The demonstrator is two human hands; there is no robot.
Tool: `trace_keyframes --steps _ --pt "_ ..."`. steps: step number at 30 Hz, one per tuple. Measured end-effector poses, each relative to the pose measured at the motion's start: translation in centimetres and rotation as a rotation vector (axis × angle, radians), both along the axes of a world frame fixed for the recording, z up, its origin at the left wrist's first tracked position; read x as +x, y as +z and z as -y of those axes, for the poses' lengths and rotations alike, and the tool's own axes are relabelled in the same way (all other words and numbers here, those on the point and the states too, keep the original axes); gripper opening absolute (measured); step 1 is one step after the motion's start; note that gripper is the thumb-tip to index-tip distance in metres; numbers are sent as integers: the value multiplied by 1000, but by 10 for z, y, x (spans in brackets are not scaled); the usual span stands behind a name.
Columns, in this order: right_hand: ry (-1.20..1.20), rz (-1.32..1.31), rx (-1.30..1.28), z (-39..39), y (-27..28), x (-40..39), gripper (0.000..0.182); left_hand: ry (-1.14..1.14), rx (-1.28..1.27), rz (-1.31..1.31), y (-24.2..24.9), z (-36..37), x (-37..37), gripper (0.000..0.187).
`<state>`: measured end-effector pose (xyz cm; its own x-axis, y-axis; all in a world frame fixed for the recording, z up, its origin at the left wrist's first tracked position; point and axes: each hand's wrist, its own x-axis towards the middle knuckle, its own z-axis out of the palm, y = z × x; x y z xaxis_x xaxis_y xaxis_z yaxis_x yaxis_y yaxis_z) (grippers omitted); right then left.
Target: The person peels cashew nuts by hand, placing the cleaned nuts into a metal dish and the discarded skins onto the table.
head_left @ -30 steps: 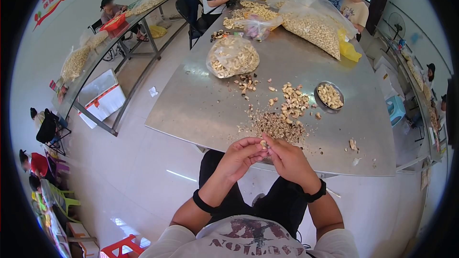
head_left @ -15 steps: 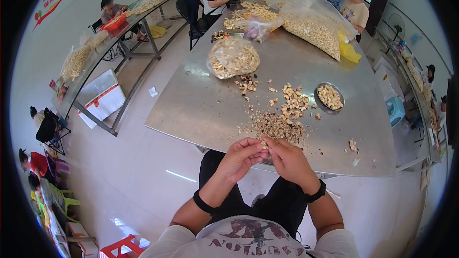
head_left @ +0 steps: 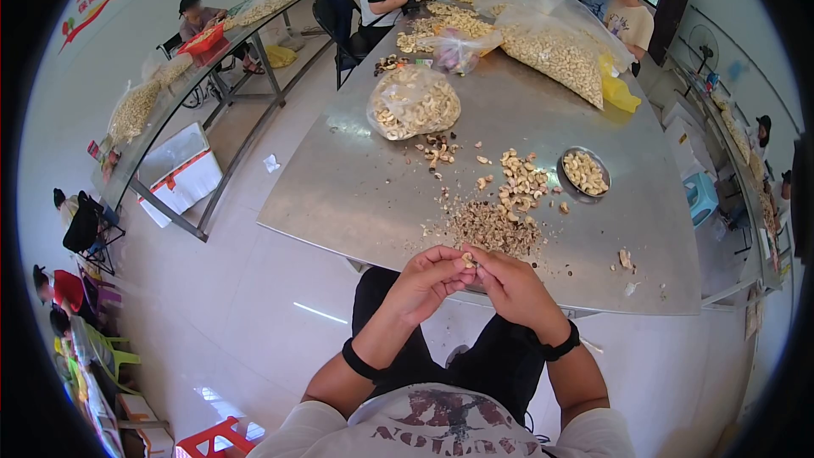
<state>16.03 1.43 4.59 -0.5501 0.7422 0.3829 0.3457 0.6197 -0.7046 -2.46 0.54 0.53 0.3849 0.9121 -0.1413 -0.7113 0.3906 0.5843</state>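
My left hand (head_left: 426, 280) and my right hand (head_left: 511, 286) meet at the near edge of the steel table (head_left: 356, 187), both pinching one pale cashew nut (head_left: 467, 259) between their fingertips. Whether the right hand also grips a small tool is hidden by the fingers. Just beyond my hands lies a heap of brown skin peelings (head_left: 490, 226). Behind it are loose cashews (head_left: 521, 180), and to their right a small metal bowl (head_left: 584, 171) holds peeled nuts.
A clear bag of cashews (head_left: 412, 102) sits mid-table, with larger bags (head_left: 555, 49) and a yellow bag (head_left: 618, 89) farther back. Other people sit at the far end and at a second table (head_left: 203, 68) to the left. Stools and a white box stand on the floor.
My fingers have shifted slightly around the nut; both hands stay in the same place at the table edge.
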Motion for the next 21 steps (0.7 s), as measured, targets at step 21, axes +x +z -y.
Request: trace_keyframes --steps 21 --pt "-202 150 178 -4 -20 -2 41 47 -78 -7 -10 -3 5 15"
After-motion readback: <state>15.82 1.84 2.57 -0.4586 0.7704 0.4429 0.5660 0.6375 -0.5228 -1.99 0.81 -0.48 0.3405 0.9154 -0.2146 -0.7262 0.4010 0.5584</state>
